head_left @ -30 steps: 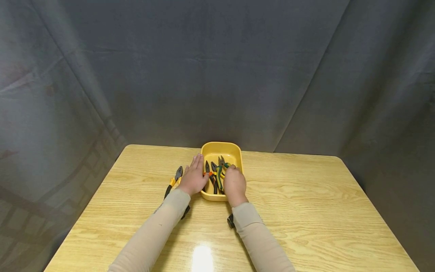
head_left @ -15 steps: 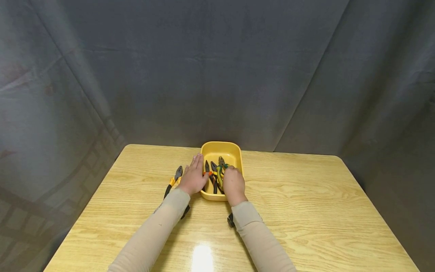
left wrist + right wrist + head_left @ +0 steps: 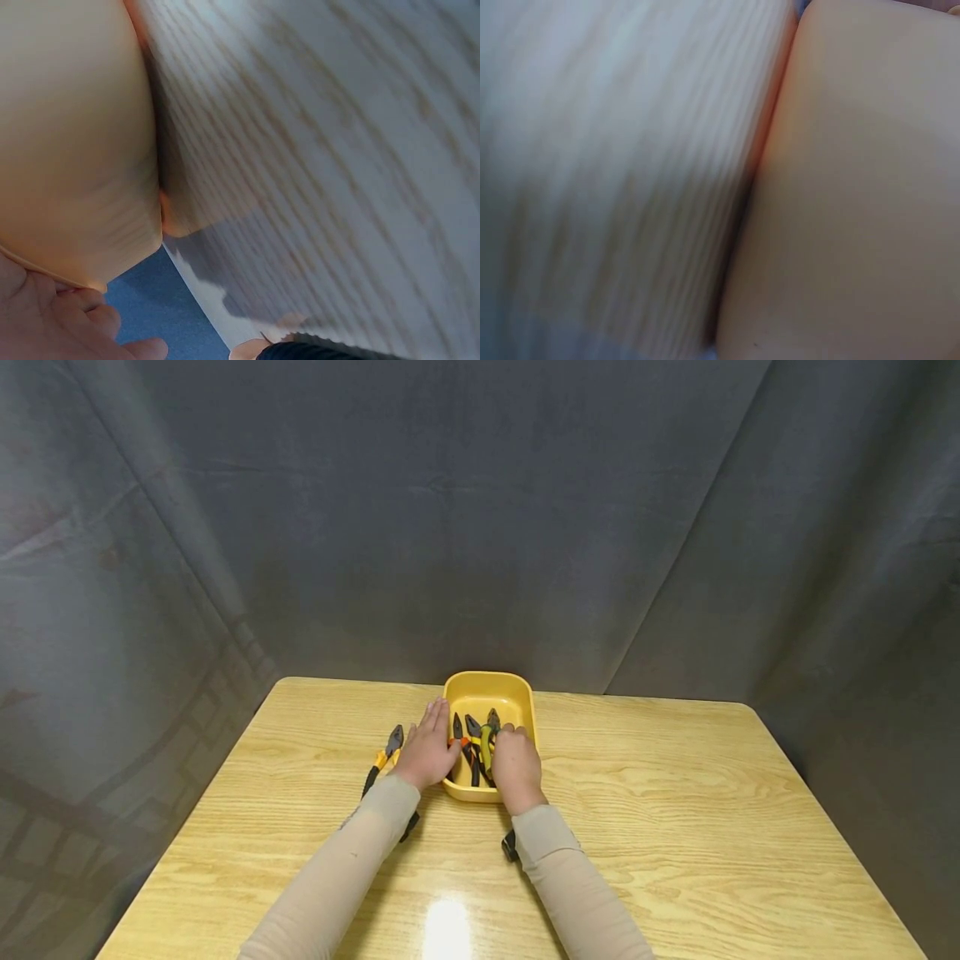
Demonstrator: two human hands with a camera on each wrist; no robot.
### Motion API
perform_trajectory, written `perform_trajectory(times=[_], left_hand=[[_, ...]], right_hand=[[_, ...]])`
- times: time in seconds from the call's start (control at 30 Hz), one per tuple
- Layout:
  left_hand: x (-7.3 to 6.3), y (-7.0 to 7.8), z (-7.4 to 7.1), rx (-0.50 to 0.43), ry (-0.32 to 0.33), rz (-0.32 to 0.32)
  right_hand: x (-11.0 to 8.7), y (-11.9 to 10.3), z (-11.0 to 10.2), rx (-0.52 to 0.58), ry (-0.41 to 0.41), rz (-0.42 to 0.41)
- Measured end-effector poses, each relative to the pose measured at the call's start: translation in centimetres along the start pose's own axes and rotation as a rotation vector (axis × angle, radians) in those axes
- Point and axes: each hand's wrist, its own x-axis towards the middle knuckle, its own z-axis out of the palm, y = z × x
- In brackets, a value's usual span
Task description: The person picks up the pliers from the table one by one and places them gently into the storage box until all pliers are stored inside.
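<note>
A yellow plastic bin [image 3: 491,795] near the table's back edge holds several pliers. My left hand [image 3: 427,755] rests along its left wall, fingers straight; the left wrist view shows fingers [image 3: 60,319] by the bin wall [image 3: 71,135]. Inside on the left lie long-nose pliers [image 3: 457,727] with orange and black handles, and beside them pliers [image 3: 472,727] with a dark head. My right hand [image 3: 516,766] grips pliers [image 3: 493,720] with green and yellow handles on the bin's right side; its fingertips are hidden. In the right wrist view only the blurred bin wall [image 3: 847,180] and tabletop appear.
Another pair of pliers [image 3: 393,743] with yellow and black handles lies on the wooden table [image 3: 675,802] left of the bin, partly hidden by the left arm. A grey curtain [image 3: 480,527] hangs behind the table.
The green and yellow pliers have turned in the right hand, and their head now points more nearly straight away from me, closer to upright in view. The left hand has stayed still.
</note>
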Motion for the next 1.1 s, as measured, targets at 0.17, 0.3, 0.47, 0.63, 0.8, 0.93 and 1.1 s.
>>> perform_trajectory(times=[0.17, 0.3, 0.47, 0.63, 0.8, 0.93, 1.1], left_hand=[[-0.09, 0.16, -0.25, 0.003, -0.007, -0.003], [-0.03, 0.16, -0.24, -0.003, -0.005, -0.001], [-0.07, 0.17, -0.29, -0.007, -0.009, -0.001], [-0.15, 0.27, -0.29, -0.004, -0.007, -0.005], [-0.13, 0.28, -0.26, -0.01, 0.0, 0.001], [-0.12, 0.14, -0.16, -0.006, -0.004, -0.002], [-0.11, 0.0, -0.04, 0.002, -0.016, -0.006]], right_hand=[[-0.08, 0.16, -0.08, 0.022, 0.008, -0.011], [-0.22, 0.23, -0.25, 0.032, 0.011, -0.023], [-0.26, 0.29, -0.39, 0.033, 0.008, -0.032], [-0.26, 0.44, -0.21, 0.033, -0.002, -0.035], [-0.16, 0.61, -0.16, 0.063, -0.001, -0.041], [-0.18, 0.7, -0.16, 0.122, 0.006, -0.047], [-0.2, 0.77, -0.11, 0.175, 0.013, -0.056]])
